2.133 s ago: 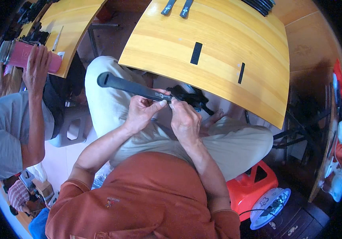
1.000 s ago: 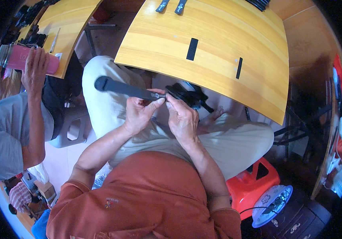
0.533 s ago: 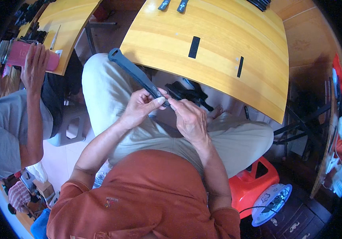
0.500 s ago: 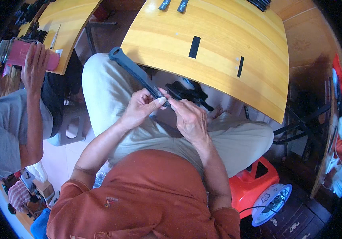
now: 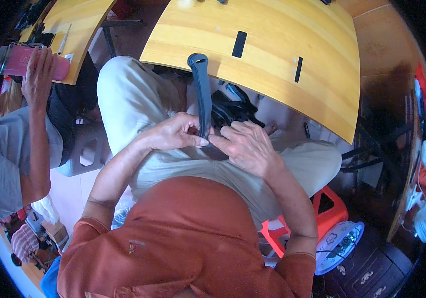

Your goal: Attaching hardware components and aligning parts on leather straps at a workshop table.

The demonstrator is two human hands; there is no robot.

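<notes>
A long dark grey strap [image 5: 201,92] with a rounded, slotted upper end stands nearly upright above my lap. My left hand [image 5: 177,132] pinches its lower end between thumb and fingers. Up against that same end is my right hand [image 5: 247,147], its fingers curled and the thumb and forefinger closed at the strap's tip. The fingers cover the bottom of the strap. Behind it, below the table edge, several black straps [image 5: 232,107] lie in a loose heap.
Two short black strips [image 5: 239,44] [image 5: 298,69] lie on the yellow wooden table [image 5: 272,30]. To the left, another person's hand [image 5: 37,77] holds a pink bottle [image 5: 61,68]. At my right are a red stool [image 5: 329,211] and a pale patterned basin [image 5: 329,243].
The strap has swung from leaning left to nearly upright. My right hand has shifted right and turned, with its elbow further out. The table sits slightly higher in view.
</notes>
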